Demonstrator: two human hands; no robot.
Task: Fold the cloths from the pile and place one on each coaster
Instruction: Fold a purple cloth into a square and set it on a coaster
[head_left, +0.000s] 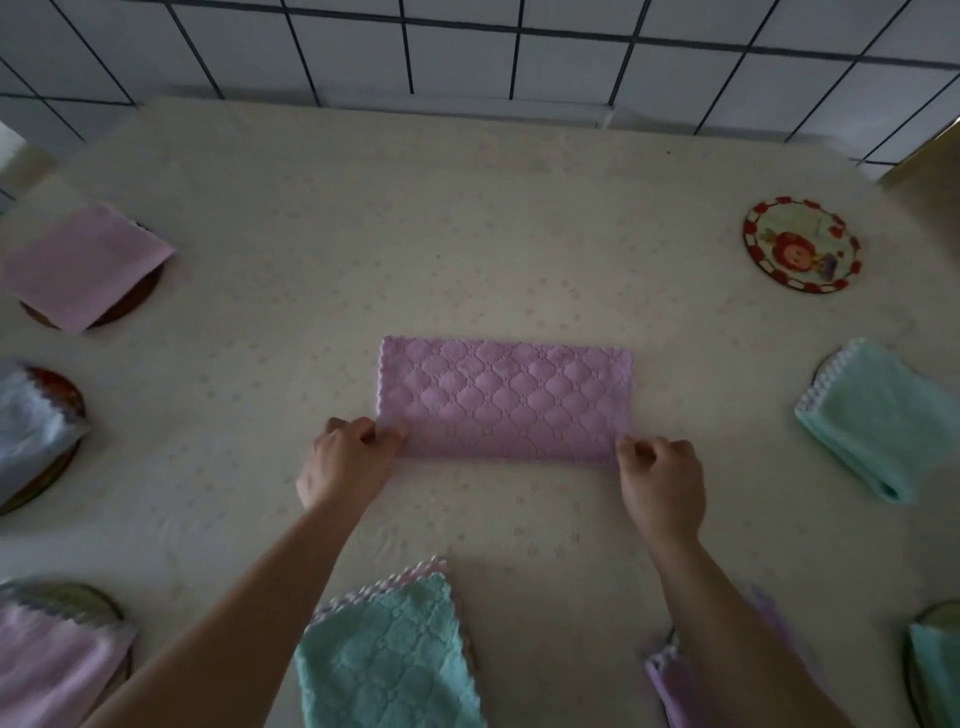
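Note:
A purple quilted cloth (506, 397), folded in half into a rectangle, lies flat at the middle of the table. My left hand (347, 460) pinches its near left corner and my right hand (660, 480) pinches its near right corner. The pile (389, 654) sits at the near edge between my forearms, a teal cloth on top with pink beneath. A bare round coaster (801, 244) with a red cartoon picture lies at the far right. Folded cloths cover coasters at the left: pink (85, 267), white (31, 426), pink (57, 660).
A folded teal cloth (878, 415) lies at the right, another teal one (935, 670) on a coaster at the near right corner. A purple cloth (675, 680) peeks from under my right forearm. A tiled wall (467, 47) backs the cream tablecloth (415, 234).

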